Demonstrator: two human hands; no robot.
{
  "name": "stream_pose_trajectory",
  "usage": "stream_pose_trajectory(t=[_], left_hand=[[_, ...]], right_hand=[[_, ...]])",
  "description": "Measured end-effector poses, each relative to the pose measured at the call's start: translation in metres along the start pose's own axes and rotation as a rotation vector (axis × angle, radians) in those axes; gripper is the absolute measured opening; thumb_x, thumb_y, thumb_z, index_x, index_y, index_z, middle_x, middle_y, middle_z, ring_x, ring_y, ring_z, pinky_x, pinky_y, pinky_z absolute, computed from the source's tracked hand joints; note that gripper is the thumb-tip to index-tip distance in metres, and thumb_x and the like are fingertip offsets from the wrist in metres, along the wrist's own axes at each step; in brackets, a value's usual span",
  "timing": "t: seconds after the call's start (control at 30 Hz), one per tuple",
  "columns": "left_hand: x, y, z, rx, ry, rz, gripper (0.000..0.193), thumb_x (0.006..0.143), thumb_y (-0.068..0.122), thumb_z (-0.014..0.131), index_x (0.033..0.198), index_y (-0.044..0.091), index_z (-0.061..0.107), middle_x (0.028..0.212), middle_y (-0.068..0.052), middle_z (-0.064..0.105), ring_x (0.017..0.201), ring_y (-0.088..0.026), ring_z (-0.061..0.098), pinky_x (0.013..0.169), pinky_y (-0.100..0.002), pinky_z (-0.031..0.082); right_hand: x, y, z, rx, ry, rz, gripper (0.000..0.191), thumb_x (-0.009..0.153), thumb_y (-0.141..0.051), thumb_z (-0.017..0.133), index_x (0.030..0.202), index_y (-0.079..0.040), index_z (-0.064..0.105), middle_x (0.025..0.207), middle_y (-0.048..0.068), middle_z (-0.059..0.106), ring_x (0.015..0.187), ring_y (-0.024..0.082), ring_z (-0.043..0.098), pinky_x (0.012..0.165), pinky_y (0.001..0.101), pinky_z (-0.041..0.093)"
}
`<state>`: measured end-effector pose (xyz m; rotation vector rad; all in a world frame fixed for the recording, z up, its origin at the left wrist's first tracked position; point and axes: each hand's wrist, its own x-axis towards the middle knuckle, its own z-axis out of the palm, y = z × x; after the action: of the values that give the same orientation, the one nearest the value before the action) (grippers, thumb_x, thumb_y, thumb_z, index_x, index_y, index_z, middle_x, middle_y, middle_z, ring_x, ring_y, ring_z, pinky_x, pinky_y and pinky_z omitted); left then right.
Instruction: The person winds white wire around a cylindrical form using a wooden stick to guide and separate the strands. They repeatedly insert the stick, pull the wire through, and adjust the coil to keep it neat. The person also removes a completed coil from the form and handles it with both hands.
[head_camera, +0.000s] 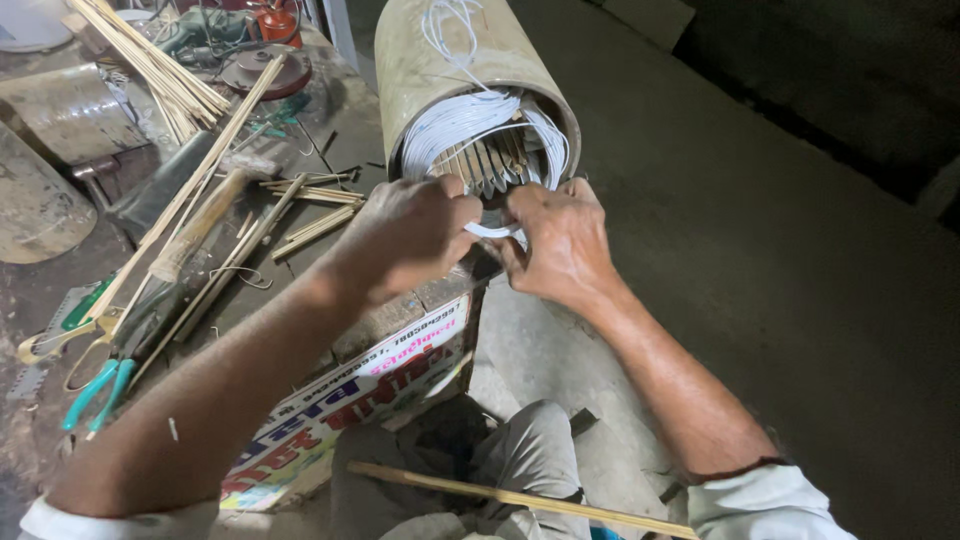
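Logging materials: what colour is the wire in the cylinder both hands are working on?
White wire, looped inside the beige cylinder; clearest in the head view.

To the right of my hands the floor (800, 250) is bare grey concrete, dull and dusty, running up into deep shadow at the far right. A pale slab (650, 18) lies at the top edge, beyond my hands. To the left stands my workbench (330, 100), its top dark, stained and scratched. A printed board (380, 385) in red, blue and white hangs on the bench's front, just under my wrists. The light is dim and flat, brighter on the bench side and fading to near black past my right hand. No wall or window shows clearly.
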<state>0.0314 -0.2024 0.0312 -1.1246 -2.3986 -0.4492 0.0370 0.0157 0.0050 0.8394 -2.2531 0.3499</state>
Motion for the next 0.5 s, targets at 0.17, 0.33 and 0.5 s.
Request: stream_pose_trajectory(t=[0.17, 0.33, 0.5], left_hand=[[-0.005, 0.003, 0.019, 0.053, -0.036, -0.145, 0.01, 0.097, 0.01, 0.056, 0.105, 0.004, 0.06, 0.1, -0.019, 0.063, 0.083, -0.042, 0.07, 0.068, -0.053, 0.056], [-0.006, -0.004, 0.014, -0.11, -0.116, -0.248, 0.02, 0.092, 0.022, 0.063, 0.105, 0.007, 0.066, 0.109, -0.019, 0.065, 0.094, -0.041, 0.067, 0.08, -0.052, 0.055], [-0.004, -0.009, 0.015, -0.204, -0.137, -0.277, 0.039, 0.089, 0.036, 0.072, 0.111, 0.004, 0.068, 0.117, -0.02, 0.063, 0.118, -0.041, 0.052, 0.095, -0.052, 0.046]], right_hand=[[0.0, -0.007, 0.019, -0.119, 0.056, 0.077, 0.027, 0.066, -0.014, 0.08, 0.084, -0.008, 0.061, 0.079, 0.011, 0.065, 0.072, 0.033, 0.063, 0.073, 0.0463, 0.039], [0.003, -0.01, 0.0, 0.059, 0.029, 0.045, 0.03, 0.072, -0.022, 0.084, 0.088, -0.008, 0.062, 0.077, 0.01, 0.065, 0.076, 0.032, 0.062, 0.077, 0.0458, 0.041], [0.001, 0.0, -0.023, 0.279, -0.156, 0.139, 0.038, 0.082, -0.024, 0.085, 0.113, -0.009, 0.068, 0.073, 0.01, 0.062, 0.078, 0.031, 0.056, 0.081, 0.0431, 0.044]])
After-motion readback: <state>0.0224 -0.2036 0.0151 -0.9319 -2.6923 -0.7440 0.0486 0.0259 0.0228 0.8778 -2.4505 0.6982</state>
